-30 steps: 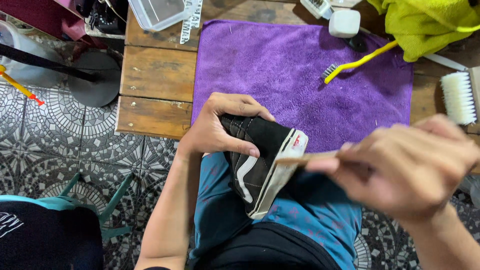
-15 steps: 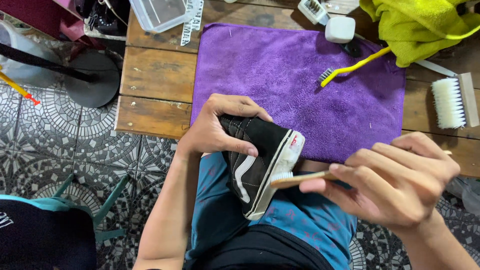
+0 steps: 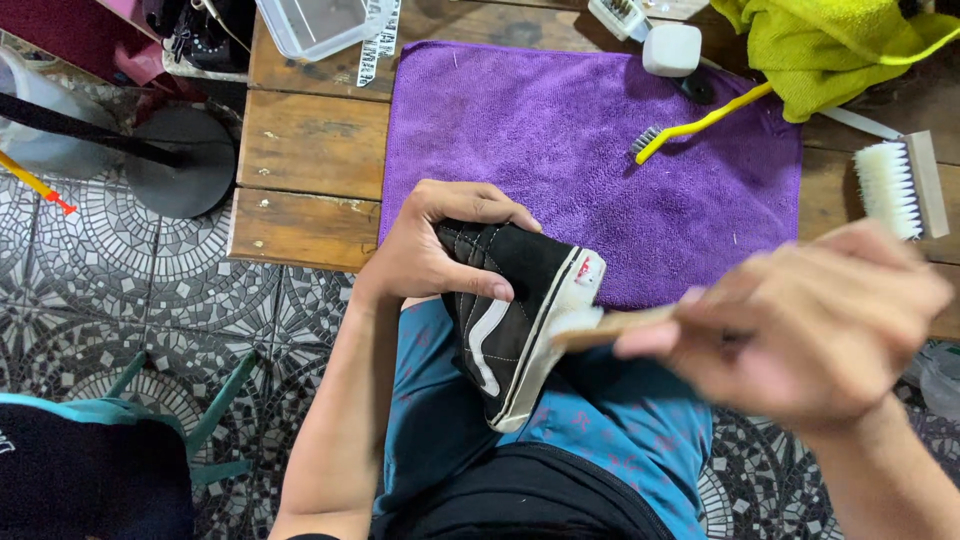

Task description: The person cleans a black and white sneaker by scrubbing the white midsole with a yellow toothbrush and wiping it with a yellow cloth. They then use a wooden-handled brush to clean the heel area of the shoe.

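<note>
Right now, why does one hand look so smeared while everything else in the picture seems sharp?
In the head view, the right hand and the small brush it holds are streaked by motion blur. The left hand, the black shoe it grips and the purple towel are crisp. Lighting is soft and even, with no glare.

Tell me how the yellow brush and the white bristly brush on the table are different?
The yellow toothbrush-style brush is thin with a long yellow handle and a small head of bristles; the white scrub brush is a wide block with a big patch of white bristles. The yellow one lies on the purple towel, while the white one lies on the bare wooden table. Both lie untouched.
</note>
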